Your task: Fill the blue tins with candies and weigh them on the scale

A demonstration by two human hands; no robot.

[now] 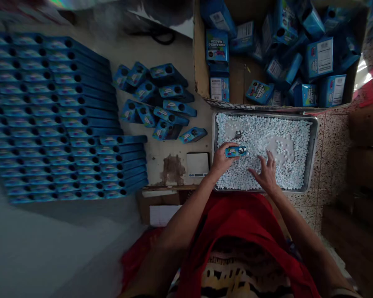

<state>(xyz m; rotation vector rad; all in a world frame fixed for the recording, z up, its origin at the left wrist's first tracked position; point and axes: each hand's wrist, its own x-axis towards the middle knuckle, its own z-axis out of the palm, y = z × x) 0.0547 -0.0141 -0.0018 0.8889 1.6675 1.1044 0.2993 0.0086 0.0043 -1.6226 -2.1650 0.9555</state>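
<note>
- Clock directions run from between the two hands, with twelve pointing away from the person.
- Left hand [224, 159], at nine o'clock: fingers closed around a small blue box [231, 152], which it holds over the near-left part of the tray, the round hole facing up and toward three o'clock.
- White pieces show in that hole, so this box appears to be in the course of being filled; how full it is inside cannot be told.
- Right hand [267, 174], at three o'clock: fingers spread fairly wide, gripping nothing visible, low over the loose white pieces [248, 176]; whether the fingertips touch them is not clear.
- The metal tray [312, 157] surrounds both hands; plenty of pieces are left, though its bottom shows through in patches, the largest around two o'clock.
- A small scale [198, 162] sits at nine o'clock, just beside the tray on the table [155, 165], with nothing on its plate.
- A loose cluster of boxes [155, 97] lies at ten o'clock, tilted various ways; their holes look dark, so their contents cannot be judged.
- Between nine and ten, farther out, stacked boxes [49, 116] stand in close rows, holes showing, probably awaiting their turn.
- Between twelve and one, a cardboard carton [202, 62] holds many jumbled boxes [320, 58], perhaps the finished share; their fill is hidden.
</note>
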